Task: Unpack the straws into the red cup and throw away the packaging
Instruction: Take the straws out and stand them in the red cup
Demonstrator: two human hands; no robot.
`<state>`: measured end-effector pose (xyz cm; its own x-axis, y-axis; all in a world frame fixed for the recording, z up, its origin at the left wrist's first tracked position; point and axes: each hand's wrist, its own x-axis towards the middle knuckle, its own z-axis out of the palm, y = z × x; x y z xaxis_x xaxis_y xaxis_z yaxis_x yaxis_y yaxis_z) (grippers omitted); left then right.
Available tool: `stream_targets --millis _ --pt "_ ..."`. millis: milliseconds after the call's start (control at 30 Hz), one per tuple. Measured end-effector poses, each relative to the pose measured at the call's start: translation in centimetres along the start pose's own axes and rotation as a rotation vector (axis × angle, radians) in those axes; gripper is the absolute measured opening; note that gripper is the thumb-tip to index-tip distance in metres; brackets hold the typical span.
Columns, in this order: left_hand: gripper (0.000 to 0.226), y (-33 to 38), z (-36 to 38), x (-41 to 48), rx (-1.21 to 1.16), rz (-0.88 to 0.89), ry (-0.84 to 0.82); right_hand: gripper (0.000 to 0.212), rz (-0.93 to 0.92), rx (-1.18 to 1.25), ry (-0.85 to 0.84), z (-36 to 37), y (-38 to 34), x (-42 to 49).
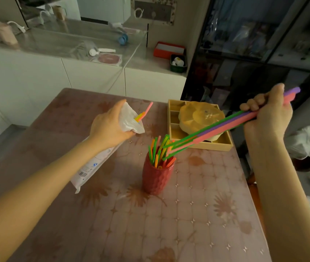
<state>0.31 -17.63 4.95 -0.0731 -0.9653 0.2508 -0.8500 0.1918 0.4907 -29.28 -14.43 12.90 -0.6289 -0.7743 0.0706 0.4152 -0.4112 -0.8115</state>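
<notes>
The red cup [158, 173] is standing mid-table, already bristling with straws. The right hand [267, 112] is gripping a bundle of green, purple and pink straws [216, 129], their lower tips angling toward the rim. The left hand [110, 127] is clutching the white packaging [101, 154], a few straws [143, 114] poking out. Pushing the slanted bundle in could be tipping the narrow cup, or tips could be missing the crowded mouth and scattering across the patterned table [197, 224].

Home dining room: patterned table [197, 214], white sideboard [37, 72], glass cabinet [254, 44].
</notes>
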Motion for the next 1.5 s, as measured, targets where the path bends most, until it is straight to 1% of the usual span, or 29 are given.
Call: stream_targets --millis 67,167,300,367,467,533,667,733,800,833,867,900,933,967,1033,1067,1100,1167,1200,1233,1300,1333,1367,1400,1433,1500 --pt "0.088 0.1 -0.2 0.1 -0.014 -0.012 -0.004 0.026 -0.062 -0.112 -0.102 1.7 0.2 -1.2" --pt "0.087 0.5 -0.2 0.0 -0.009 -0.011 -0.011 0.026 -0.135 -0.203 -0.269 3.5 1.1 -3.0" --pt "0.081 0.7 0.0 -0.2 -0.015 -0.025 -0.032 0.026 -0.198 -0.393 -0.427 5.6 3.2 -5.5" --pt "0.076 0.7 0.1 -0.3 -0.01 -0.019 -0.036 0.026 -0.201 -0.456 -0.461 6.1 4.5 -6.4" --pt "0.076 0.8 0.1 -0.4 -0.005 -0.019 -0.038 0.027 -0.205 -0.554 -0.466 6.3 6.5 -7.4" --pt "0.076 0.7 0.2 -0.6 -0.017 -0.015 -0.034 0.026 -0.175 -0.596 -0.486 6.0 8.2 -7.7" --pt "0.09 0.3 0.5 -0.6 -0.008 -0.001 -0.014 0.024 -0.092 -0.702 -0.531 4.6 11.1 -8.2" --pt "0.092 0.2 0.6 -0.6 0.004 0.005 -0.01 0.026 -0.053 -0.755 -0.566 3.7 11.7 -8.5" --pt "0.093 0.1 0.7 -0.6 0.01 0.013 -0.008 0.029 -0.045 -0.842 -0.668 2.7 12.2 -8.7" --pt "0.093 0.1 0.8 -0.6 0.009 0.017 -0.005 0.031 -0.062 -0.935 -0.733 2.1 12.4 -8.6" --pt "0.093 0.0 0.9 -0.6 0.01 0.02 -0.001 0.03 -0.102 -1.048 -0.809 1.6 12.3 -8.4" --pt "0.093 -0.1 1.0 -0.6 0.012 0.028 0.007 0.024 -0.148 -1.134 -0.863 1.3 12.1 -8.2" --pt "0.093 -0.2 1.0 -0.7 0.012 0.039 0.015 0.016 -0.149 -1.159 -0.894 1.1 11.7 -7.9" --pt "0.092 -0.2 1.1 -0.7 0.013 0.047 0.02 0.019 -0.11 -1.126 -0.895 1.1 11.0 -7.7" --pt "0.093 -0.2 1.0 -0.6 0.018 0.054 0.023 0.039 -0.054 -0.967 -0.87 1.3 9.5 -7.3" --pt "0.093 -0.2 0.9 -0.6 0.019 0.059 0.024 0.042 -0.098 -0.92 -0.858 1.3 9.0 -7.1" --pt "0.093 -0.2 0.8 -0.5 0.016 0.068 0.028 0.039 -0.196 -0.937 -0.862 1.3 8.7 -7.0" --pt "0.091 -0.1 0.7 -0.4 0.005 0.076 0.041 0.03 -0.465 -1.058 -0.928 0.9 9.0 -7.1" --pt "0.09 0.0 0.6 -0.4 0.0 0.072 0.046 0.032 -0.56 -1.147 -0.998 0.5 9.5 -7.2" --pt "0.089 0.1 0.5 -0.4 -0.004 0.066 0.052 0.04 -0.624 -1.249 -1.072 -0.1 10.3 -7.2" --pt "0.09 0.3 0.2 -0.4 -0.003 0.062 0.057 0.056 -0.688 -1.454 -1.227 -1.2 11.8 -7.2" --pt "0.09 0.4 0.1 -0.4 0.003 0.07 0.056 0.06 -0.699 -1.513 -1.271 -1.6 12.2 -7.2" --pt "0.09 0.4 0.0 -0.4 0.01 0.078 0.054 0.059 -0.668 -1.516 -1.284 -1.9 12.4 -7.0" --pt "0.091 0.4 -0.1 -0.4 0.016 0.085 0.055 0.053 -0.599 -1.463 -1.269 -1.9 12.1 -6.8" --pt "0.091 0.4 -0.1 -0.4 0.021 0.095 0.058 0.047 -0.512 -1.369 -1.219 -1.7 11.7 -6.7" --pt "0.091 0.6 -0.2 -0.5 0.037 0.136 0.062 0.04 -0.383 -1.205 -0.987 -1.0 10.6 -6.6"
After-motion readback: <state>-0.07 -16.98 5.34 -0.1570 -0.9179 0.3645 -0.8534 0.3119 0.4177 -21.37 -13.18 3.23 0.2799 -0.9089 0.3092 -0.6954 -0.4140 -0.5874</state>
